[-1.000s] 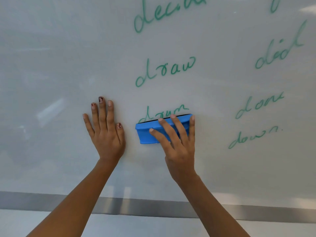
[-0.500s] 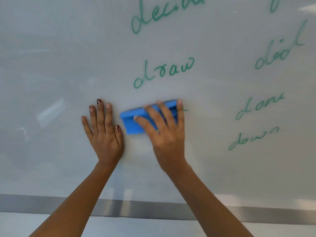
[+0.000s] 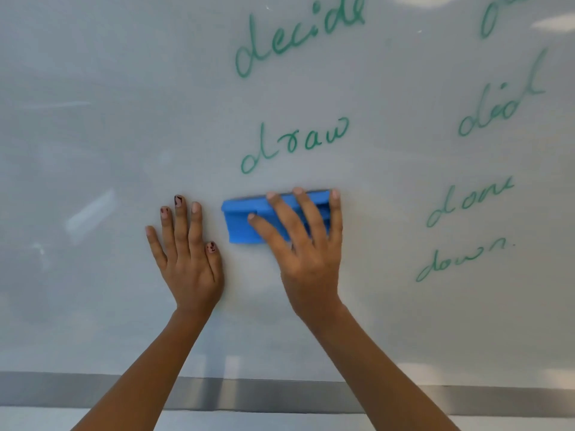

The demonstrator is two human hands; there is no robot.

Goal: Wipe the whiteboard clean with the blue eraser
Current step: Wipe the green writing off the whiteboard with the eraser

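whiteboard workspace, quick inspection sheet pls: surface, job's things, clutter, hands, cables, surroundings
surface: whiteboard, upright, with glare patches; unwiped words in green: decide, draw, did, done, down, plus a cut-off word at top right.
job's things: blue eraser, flat on the board just below draw.
clutter: nothing seen.
hands: right hand spread over the eraser, pressing it to the board; left hand flat on the board, left of the eraser and apart from it.
cables: nothing seen.
surroundings: metal frame strip along the board's bottom edge.
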